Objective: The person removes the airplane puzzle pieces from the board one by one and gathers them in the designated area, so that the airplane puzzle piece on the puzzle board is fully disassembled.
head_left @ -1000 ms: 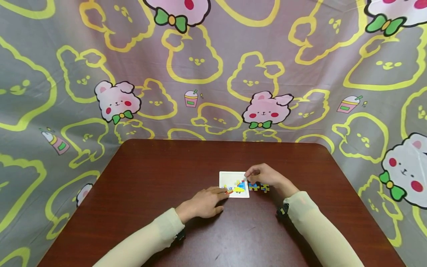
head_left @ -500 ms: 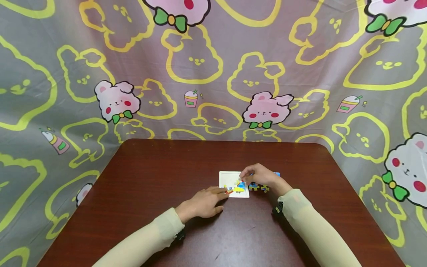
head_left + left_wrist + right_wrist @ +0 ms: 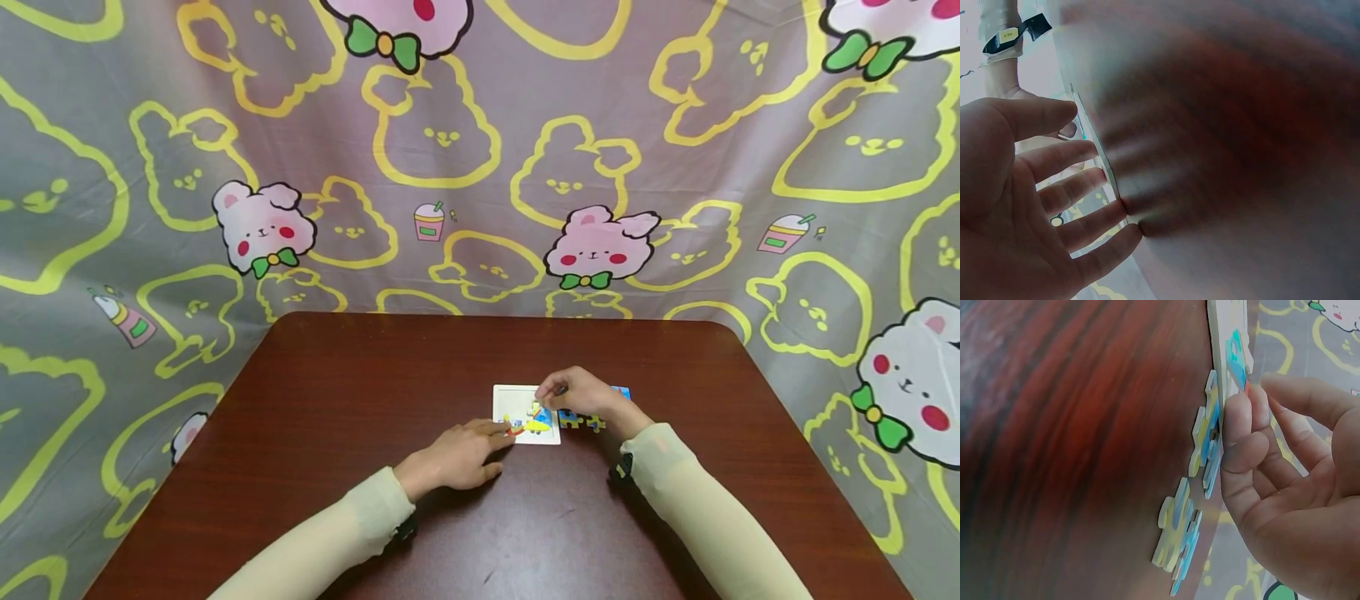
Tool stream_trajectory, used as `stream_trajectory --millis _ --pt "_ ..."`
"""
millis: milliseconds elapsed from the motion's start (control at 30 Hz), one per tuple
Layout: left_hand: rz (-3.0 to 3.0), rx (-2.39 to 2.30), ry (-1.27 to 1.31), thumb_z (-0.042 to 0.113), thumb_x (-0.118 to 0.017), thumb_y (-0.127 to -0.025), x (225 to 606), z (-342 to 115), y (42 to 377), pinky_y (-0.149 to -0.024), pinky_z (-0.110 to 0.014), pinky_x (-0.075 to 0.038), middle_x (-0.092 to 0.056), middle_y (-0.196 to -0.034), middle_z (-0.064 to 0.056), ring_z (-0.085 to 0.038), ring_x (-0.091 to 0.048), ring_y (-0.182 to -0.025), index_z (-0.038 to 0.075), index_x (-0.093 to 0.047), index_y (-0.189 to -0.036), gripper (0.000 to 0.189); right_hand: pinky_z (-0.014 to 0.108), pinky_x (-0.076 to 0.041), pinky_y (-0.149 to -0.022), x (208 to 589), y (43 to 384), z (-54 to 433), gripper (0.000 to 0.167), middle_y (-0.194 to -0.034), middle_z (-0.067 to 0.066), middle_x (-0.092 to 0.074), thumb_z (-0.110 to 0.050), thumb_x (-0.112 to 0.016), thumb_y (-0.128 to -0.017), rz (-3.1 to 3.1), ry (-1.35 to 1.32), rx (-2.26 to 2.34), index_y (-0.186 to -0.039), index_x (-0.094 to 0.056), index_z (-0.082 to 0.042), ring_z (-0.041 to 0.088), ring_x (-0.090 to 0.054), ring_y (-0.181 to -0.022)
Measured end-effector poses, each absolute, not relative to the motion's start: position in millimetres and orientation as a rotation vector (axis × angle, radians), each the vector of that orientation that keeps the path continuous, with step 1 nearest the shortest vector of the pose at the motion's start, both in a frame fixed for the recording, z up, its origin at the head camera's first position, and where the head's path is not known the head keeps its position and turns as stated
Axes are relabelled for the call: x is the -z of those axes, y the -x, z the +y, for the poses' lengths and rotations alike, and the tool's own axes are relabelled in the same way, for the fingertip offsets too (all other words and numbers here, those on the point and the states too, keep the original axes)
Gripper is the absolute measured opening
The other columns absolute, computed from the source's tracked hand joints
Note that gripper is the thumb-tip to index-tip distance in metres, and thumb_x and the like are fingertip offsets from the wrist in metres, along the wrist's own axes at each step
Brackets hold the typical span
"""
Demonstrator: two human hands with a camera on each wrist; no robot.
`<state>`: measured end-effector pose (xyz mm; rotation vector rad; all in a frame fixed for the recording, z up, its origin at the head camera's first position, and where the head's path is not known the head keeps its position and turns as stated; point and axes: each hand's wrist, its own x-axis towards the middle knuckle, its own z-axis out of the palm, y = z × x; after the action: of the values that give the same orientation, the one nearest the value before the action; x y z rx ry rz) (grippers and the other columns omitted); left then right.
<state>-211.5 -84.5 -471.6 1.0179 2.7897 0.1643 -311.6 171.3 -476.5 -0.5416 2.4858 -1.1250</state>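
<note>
A small white puzzle tray (image 3: 510, 394) lies on the table with several joined blue and yellow pieces (image 3: 537, 425) in its lower part. Spread fingers of my left hand (image 3: 468, 454) rest on its near left corner; the left wrist view shows the left hand (image 3: 1035, 200) with straight fingertips at the tray's edge. Over the tray's right side, my right hand (image 3: 577, 392) pinches a puzzle piece, mostly hidden by the fingertips. In the right wrist view a blue piece (image 3: 1234, 359) with a red edge shows beside the fingertips of the right hand (image 3: 1291, 450).
Loose blue and yellow puzzle pieces (image 3: 596, 423) lie on the table right of the tray, partly under my right hand; more show in the right wrist view, such as a yellow one (image 3: 1172, 528). A patterned curtain (image 3: 480, 167) hangs behind the brown table (image 3: 375, 367).
My right hand has moved left, from the tray's right edge to over its right part, uncovering a blue loose piece behind the wrist. My left hand stays put on the tray corner.
</note>
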Motion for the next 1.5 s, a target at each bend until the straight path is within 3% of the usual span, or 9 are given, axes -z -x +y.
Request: stream_trajectory --millis 533,1133,1400,1500 --pt "2.790 -0.174 -1.037 0.032 -0.060 -0.097 472.6 -84.9 210.4 -0.110 -0.048 -0.045 -0.048 -0.154 -0.002 -0.026 -0.045 -0.142 0.020 -0.053 -0.146 0.051 0.028 -0.048 -0.068 475.6 308.8 167.2 0.009 -0.087 0.004 -0.073 -0.007 -0.072 -0.089 2.481 0.528 1.155 -0.097 -0.077 -0.008 0.012 -0.060 -0.077" --pt "2.797 -0.176 -1.054 0.033 -0.061 -0.097 473.2 -85.3 211.8 -0.109 -0.047 -0.046 -0.049 -0.153 -0.002 -0.025 -0.046 -0.141 0.020 -0.054 -0.145 0.050 0.030 -0.047 -0.066 476.5 312.8 170.1 0.011 -0.090 0.004 -0.072 -0.007 -0.072 -0.088 2.483 0.517 1.125 -0.095 -0.078 -0.012 0.016 -0.059 -0.080" --pt "2.800 -0.190 -1.057 0.032 -0.060 -0.097 473.8 -86.1 212.4 -0.108 -0.048 -0.046 -0.050 -0.153 -0.002 -0.026 -0.046 -0.141 0.019 -0.054 -0.145 0.050 0.028 -0.042 -0.057 472.8 313.9 173.3 0.014 -0.090 0.003 -0.072 -0.006 -0.072 -0.087 2.486 0.455 1.125 -0.097 -0.078 -0.013 0.016 -0.051 -0.066" --pt "2.799 -0.204 -1.053 0.032 -0.060 -0.097 474.3 -86.7 212.6 -0.108 -0.049 -0.046 -0.049 -0.153 -0.002 -0.026 -0.046 -0.141 0.019 -0.054 -0.145 0.050 0.029 -0.046 -0.060 471.4 313.2 176.3 0.014 -0.087 0.003 -0.073 -0.005 -0.070 -0.089 2.485 0.456 1.136 -0.098 -0.078 -0.012 0.015 -0.058 -0.069"
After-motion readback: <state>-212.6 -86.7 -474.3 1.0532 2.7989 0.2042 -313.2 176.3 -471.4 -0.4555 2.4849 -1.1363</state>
